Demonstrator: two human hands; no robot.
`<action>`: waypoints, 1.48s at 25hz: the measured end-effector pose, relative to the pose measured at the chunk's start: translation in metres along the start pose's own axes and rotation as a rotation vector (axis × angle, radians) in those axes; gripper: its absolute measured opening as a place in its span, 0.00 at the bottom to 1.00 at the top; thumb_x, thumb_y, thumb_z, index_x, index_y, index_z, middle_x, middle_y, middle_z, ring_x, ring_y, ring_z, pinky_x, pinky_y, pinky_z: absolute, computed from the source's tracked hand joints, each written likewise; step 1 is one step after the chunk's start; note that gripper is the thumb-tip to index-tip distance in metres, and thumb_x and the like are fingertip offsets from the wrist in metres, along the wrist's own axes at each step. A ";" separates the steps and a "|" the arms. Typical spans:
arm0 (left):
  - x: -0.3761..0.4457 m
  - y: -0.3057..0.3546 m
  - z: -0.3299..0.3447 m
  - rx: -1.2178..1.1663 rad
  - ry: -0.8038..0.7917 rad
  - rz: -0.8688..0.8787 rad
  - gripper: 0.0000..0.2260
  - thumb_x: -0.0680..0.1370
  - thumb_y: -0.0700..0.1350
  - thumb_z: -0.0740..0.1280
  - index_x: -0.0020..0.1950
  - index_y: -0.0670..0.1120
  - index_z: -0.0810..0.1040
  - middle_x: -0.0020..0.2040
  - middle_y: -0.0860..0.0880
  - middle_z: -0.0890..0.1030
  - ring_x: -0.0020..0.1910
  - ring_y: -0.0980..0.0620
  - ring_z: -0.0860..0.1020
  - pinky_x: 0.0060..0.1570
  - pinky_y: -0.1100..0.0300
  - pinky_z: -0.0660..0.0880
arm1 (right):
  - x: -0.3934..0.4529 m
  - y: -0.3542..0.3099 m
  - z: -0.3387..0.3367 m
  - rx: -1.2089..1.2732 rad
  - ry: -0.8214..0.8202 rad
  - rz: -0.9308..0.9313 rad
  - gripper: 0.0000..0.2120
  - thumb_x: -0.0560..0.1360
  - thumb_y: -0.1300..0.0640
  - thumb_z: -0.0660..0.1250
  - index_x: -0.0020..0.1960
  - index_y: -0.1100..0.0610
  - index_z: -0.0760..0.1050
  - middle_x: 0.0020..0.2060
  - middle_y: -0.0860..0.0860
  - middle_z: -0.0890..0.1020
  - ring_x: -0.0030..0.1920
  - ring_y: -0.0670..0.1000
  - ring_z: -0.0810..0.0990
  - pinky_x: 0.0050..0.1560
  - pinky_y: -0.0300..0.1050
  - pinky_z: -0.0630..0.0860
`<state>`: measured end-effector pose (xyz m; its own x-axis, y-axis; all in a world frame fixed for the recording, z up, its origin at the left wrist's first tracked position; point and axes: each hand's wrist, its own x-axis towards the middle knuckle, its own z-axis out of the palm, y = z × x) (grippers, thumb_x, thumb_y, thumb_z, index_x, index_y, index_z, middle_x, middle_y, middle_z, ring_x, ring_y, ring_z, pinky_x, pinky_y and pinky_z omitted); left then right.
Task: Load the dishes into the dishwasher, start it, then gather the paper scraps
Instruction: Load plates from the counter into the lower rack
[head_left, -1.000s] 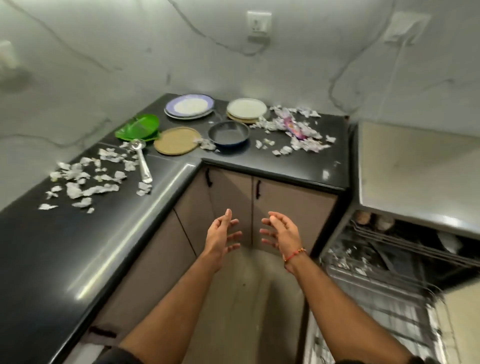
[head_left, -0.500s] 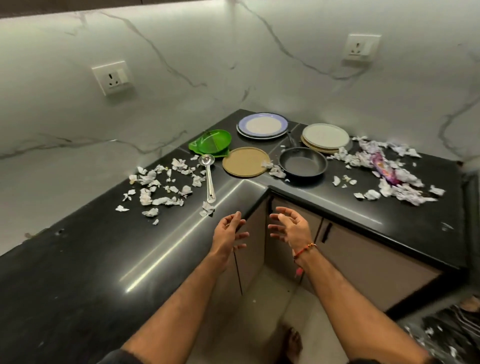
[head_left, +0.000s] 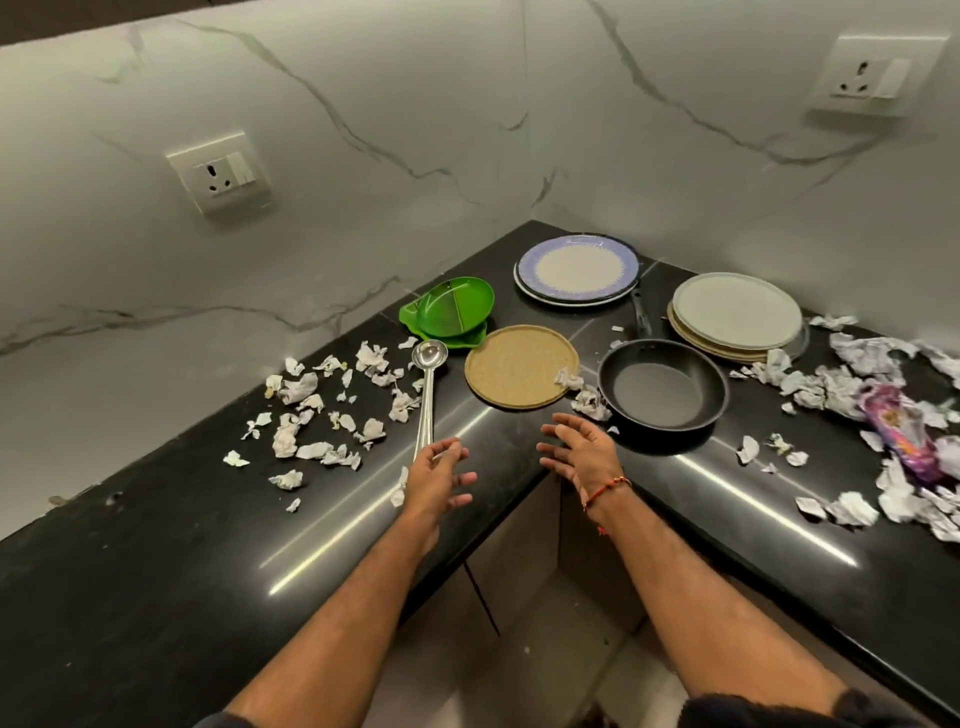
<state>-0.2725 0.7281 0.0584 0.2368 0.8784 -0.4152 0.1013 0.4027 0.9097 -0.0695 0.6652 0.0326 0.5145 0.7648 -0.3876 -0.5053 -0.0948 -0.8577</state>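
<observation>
- Nearest the camera, two bare forearms reach over the inner corner of a black L-shaped worktop (head_left: 156, 597); the left hand (head_left: 434, 480) and right hand (head_left: 584, 454) hover with fingers spread and loosely curved, holding nothing, apparently poised to pick up a first dish.
- A red thread bracelet (head_left: 608, 488) circles the right wrist.
- Just beyond the left hand lies a steel ladle (head_left: 427, 384), its handle end partly hidden behind the fingers, with torn paper scraps (head_left: 322, 410) strewn to its left.
- In front of the right hand sits a black frying pan (head_left: 662, 387), handle pointing away; a tan round plate (head_left: 521, 366) rests between pan and ladle.
- Farther back are green plastic dishes (head_left: 449, 312), a blue-rimmed plate stack (head_left: 576, 270) and a pale plate stack (head_left: 737, 314), grouped in the corner, seemingly awaiting loading.
- To the right, more scraps surround a purple wrapper (head_left: 898, 431), its print unreadable and the litter cut off by the frame edge.
- The dishwasher is out of view; nothing appears loaded yet.
</observation>
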 end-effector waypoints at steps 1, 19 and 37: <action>0.006 0.003 0.005 0.012 0.001 -0.001 0.11 0.83 0.49 0.66 0.63 0.48 0.76 0.60 0.47 0.82 0.51 0.45 0.83 0.47 0.49 0.78 | 0.010 -0.004 -0.001 0.012 0.021 0.015 0.08 0.80 0.62 0.65 0.58 0.58 0.77 0.52 0.57 0.84 0.48 0.58 0.85 0.46 0.50 0.82; 0.186 0.051 0.063 0.350 -0.067 -0.288 0.18 0.83 0.49 0.65 0.67 0.39 0.68 0.50 0.40 0.80 0.34 0.42 0.82 0.29 0.54 0.78 | 0.114 -0.010 0.010 -0.839 -0.219 0.042 0.37 0.78 0.57 0.68 0.80 0.45 0.52 0.80 0.44 0.50 0.55 0.43 0.78 0.52 0.40 0.78; 0.180 0.074 0.049 -0.013 -0.401 -0.491 0.09 0.76 0.47 0.61 0.49 0.43 0.75 0.34 0.49 0.80 0.31 0.50 0.82 0.24 0.63 0.74 | 0.135 -0.032 0.044 -0.070 0.390 -0.089 0.36 0.73 0.72 0.68 0.67 0.43 0.58 0.54 0.59 0.79 0.50 0.57 0.84 0.37 0.45 0.81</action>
<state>-0.1750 0.9039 0.0516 0.5100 0.4265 -0.7470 0.2787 0.7396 0.6126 -0.0138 0.7997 0.0228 0.7851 0.4743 -0.3983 -0.4055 -0.0925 -0.9094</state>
